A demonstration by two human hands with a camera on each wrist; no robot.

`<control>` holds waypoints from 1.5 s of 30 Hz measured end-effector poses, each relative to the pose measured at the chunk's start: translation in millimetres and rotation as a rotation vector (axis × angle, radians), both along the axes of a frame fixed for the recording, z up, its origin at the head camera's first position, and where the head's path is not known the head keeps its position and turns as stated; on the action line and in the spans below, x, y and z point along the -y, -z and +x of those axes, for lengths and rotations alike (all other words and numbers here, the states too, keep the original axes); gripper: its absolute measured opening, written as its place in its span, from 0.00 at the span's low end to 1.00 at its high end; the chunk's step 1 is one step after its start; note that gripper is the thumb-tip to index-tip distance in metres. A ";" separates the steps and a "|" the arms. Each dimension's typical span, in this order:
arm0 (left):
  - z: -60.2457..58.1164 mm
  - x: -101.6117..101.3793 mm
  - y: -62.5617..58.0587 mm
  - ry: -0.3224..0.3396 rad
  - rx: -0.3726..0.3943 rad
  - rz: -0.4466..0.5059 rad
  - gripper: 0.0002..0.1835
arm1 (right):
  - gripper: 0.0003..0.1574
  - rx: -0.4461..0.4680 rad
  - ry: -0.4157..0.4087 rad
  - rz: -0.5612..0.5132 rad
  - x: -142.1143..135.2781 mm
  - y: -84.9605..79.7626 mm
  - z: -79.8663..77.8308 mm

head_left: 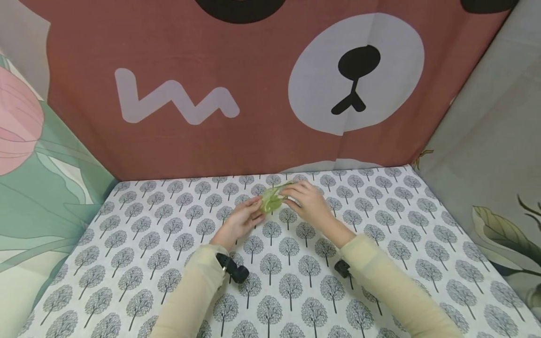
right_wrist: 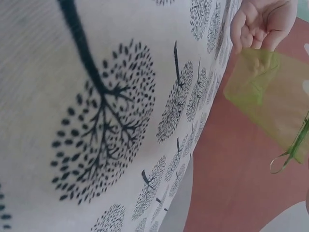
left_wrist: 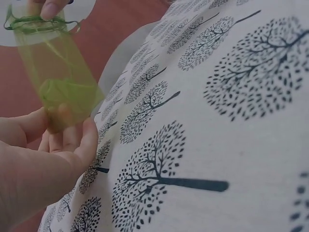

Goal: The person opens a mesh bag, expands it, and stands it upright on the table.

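A sheer green drawstring pouch (head_left: 270, 203) is stretched between both hands above the far part of the table. My left hand (head_left: 240, 221) pinches its bottom end between thumb and fingers, the fingers partly showing through the mesh in the left wrist view. At the other end, my right hand (head_left: 310, 204) holds the gathered neck, where a darker green drawstring (left_wrist: 43, 21) loops out to both sides. A brighter green folded shape (left_wrist: 67, 94) shows through the lower half of the pouch. Only the right fingertips (left_wrist: 52, 7) appear in the left wrist view.
A white cloth (head_left: 270, 286) printed with dark trees covers the table. Behind it hangs a reddish-brown curtain (head_left: 262, 141) with a bear face. Patterned fabric hangs on both sides. Each wrist carries a small black camera (head_left: 232, 268).
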State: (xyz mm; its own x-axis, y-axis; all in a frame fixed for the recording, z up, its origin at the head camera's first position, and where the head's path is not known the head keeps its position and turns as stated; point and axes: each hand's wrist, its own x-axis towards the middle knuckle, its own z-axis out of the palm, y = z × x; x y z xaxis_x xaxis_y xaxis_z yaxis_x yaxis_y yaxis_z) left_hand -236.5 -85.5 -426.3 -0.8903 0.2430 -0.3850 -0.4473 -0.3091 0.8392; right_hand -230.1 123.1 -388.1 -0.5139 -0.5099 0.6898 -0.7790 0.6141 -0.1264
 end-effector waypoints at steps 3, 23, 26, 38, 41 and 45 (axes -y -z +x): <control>0.1 -0.7 -0.8 -0.008 0.019 0.022 0.23 | 0.11 -0.004 -0.001 -0.014 0.2 -0.3 -0.1; -1.2 -10.5 8.1 -0.067 -0.142 -0.212 0.12 | 0.10 0.084 -0.120 -0.016 -6.0 -2.0 3.4; -1.5 -10.6 8.2 -0.064 -0.153 -0.216 0.13 | 0.10 0.078 -0.126 -0.013 -6.6 -2.8 3.8; 8.1 -3.3 2.6 0.045 -0.008 0.064 0.26 | 0.12 0.023 -0.051 -0.040 -6.5 -4.8 2.2; 9.5 -2.6 2.9 0.076 -0.006 0.053 0.26 | 0.12 0.026 -0.036 -0.034 -6.0 -5.5 2.1; 10.0 -3.2 6.0 0.067 -0.011 0.036 0.25 | 0.11 0.033 -0.039 -0.034 -5.4 -6.3 2.7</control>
